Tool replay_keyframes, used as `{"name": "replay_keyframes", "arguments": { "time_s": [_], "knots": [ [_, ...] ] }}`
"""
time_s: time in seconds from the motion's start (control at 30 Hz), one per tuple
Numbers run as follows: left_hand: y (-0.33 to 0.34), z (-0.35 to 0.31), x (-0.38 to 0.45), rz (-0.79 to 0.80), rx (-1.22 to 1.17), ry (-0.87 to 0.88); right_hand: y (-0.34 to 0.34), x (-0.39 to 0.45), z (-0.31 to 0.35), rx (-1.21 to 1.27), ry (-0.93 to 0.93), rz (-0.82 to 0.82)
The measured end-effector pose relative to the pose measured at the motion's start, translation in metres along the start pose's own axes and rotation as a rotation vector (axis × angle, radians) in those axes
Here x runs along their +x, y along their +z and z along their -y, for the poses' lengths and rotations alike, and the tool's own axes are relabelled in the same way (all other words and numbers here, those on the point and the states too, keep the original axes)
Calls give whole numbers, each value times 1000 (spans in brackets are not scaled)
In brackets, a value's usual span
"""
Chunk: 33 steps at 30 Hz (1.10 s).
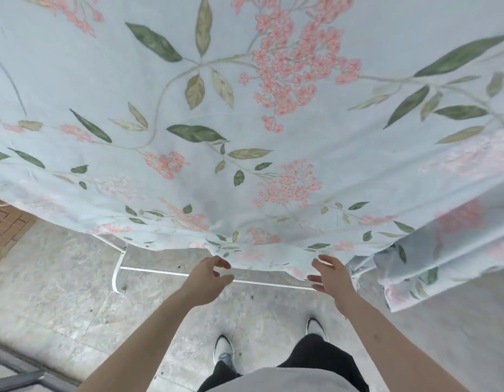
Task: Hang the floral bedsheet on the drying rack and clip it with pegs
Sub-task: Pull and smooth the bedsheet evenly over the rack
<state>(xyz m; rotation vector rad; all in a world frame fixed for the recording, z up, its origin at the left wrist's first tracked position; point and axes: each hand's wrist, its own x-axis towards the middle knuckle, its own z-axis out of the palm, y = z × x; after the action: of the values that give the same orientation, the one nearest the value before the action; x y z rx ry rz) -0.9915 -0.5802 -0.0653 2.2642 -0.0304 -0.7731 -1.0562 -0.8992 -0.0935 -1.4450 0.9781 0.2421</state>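
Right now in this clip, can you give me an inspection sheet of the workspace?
Surface: grey stone floor, patchy, with a brick strip at far left.
Job's things: floral bedsheet draped over the white drying rack; its right part hangs in folds. Pegs: nothing seen.
Clutter: nothing seen.
Grips: left hand and right hand both with relaxed fingers at the sheet's lower edge, holding nothing.
Cables: nothing seen.
Surroundings: dark frame at bottom left; the person's shoes below.

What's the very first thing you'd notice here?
The huge pale blue floral bedsheet with pink blossoms and green leaves fills the upper picture. Below its hem, the left hand and right hand reach toward it, above the white drying rack bar.
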Motion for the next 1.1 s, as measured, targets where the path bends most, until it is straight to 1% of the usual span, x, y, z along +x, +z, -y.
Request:
{"name": "replay_keyframes", "arguments": {
  "time_s": [0.17,0.37,0.43,0.5,0.57,0.63,0.7,0.97,1.1],
  "knots": [
    [41,-53,17,-29,-26,-5,-57,34,10,101,38,-48],
    [127,-135,43,-73,-116,-47,-168,110,26,59,29,-147],
    [157,-166,44,-99,-144,-57,-199,135,27,-63,-35,-164],
    [183,-189,39,-112,-166,-70,-217,145,26,-275,-178,-178],
    [208,-204,31,-115,-187,-73,-228,145,29,-415,-291,-202],
    [226,-215,21,-129,-184,-65,-236,149,32,-490,-379,-228],
    [238,-220,12,-147,-157,-78,-240,156,33,-530,-410,-220],
    [267,-212,-37,-220,-131,-191,-247,174,9,-772,-352,-129],
    [281,-201,-64,-270,-154,-236,-245,176,11,-841,-334,-99]
  ]
}}
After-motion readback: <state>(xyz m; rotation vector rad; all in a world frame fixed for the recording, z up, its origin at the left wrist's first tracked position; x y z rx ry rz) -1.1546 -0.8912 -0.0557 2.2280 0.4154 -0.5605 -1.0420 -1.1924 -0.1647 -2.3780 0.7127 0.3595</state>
